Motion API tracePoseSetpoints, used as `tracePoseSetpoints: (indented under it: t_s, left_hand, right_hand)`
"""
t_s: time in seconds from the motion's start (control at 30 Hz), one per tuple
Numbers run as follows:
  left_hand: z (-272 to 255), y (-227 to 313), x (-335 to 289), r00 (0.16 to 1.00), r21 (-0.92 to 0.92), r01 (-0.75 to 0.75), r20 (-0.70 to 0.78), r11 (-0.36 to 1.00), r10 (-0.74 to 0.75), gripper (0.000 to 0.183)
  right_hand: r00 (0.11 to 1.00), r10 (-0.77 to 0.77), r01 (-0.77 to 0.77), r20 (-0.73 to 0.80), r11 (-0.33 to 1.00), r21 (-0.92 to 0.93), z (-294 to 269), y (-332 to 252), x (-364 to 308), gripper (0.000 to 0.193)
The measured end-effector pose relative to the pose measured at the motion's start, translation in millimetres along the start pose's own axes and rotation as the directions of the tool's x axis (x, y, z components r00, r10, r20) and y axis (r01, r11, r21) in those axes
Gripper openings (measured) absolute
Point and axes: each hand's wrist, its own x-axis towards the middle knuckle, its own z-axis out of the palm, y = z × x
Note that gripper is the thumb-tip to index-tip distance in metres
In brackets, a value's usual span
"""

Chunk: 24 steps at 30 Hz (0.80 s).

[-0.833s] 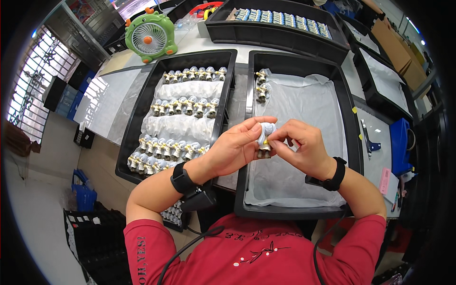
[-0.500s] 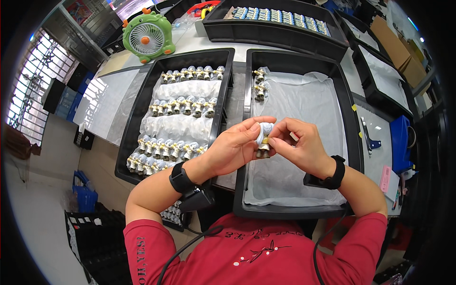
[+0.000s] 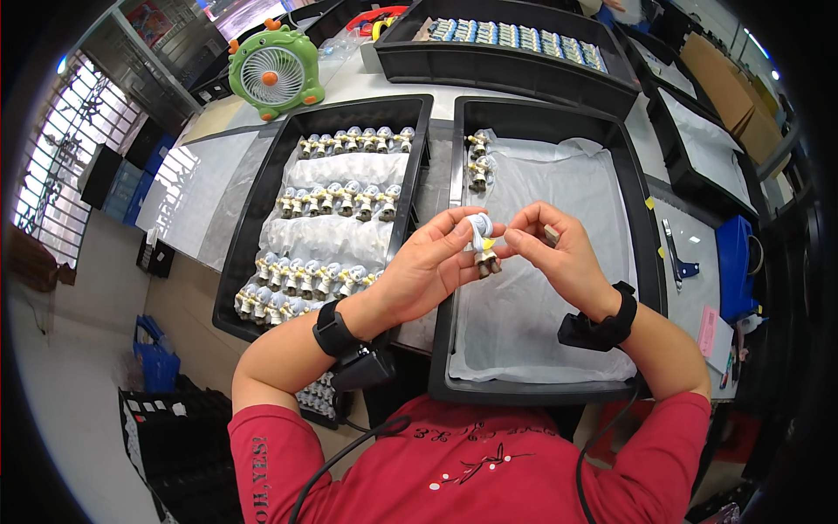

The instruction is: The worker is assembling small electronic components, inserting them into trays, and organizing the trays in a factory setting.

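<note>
My left hand (image 3: 426, 266) grips a small figurine (image 3: 483, 243) with pale blue-white hair, a yellow patch in the middle and dark feet; it is tilted, head toward the thumb. Close beside it on the right, my right hand (image 3: 559, 258) is closed, its thumb and forefinger pinched near the figurine's side. A small greyish block (image 3: 552, 234) shows between its curled fingers; its kind is unclear. Both hands are above the near part of a black tray (image 3: 650, 262) lined with white sheet, where a pair of similar figurines (image 3: 478, 162) lies at the far left corner.
Left of it, another black tray (image 3: 229, 288) holds rows of such figurines on white wrapping. Behind stands a black bin (image 3: 506, 77) of blue-and-white pieces. A green fan (image 3: 275, 74) is at the far left; a blue-handled tool (image 3: 685, 266) lies right. A person's hand (image 3: 614, 4) shows at the top.
My right hand has drawn slightly right, away from the figurine's front. The figurine has tilted and turned in my left hand. A person's hand has appeared at the top edge.
</note>
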Motion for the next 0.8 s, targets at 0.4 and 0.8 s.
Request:
tracePoseSetpoints:
  t_s: [0.4,0.8]
  left_hand:
    - [-2.9,1.5,-0.4,0.998,0.076,0.051,0.035,0.996,-0.054,0.04]
    - [-0.2,4.3,0.3,0.993,0.003,0.053,0.101,0.999,-0.053,0.044]
  right_hand:
    - [0.894,-0.421,0.421,0.152,0.679,-0.601,4.8,-7.9,-4.6,0.01]
    - [0.994,0.07,-0.066,-0.085,0.997,0.049,-7.1,-7.4,-0.5,0.015]
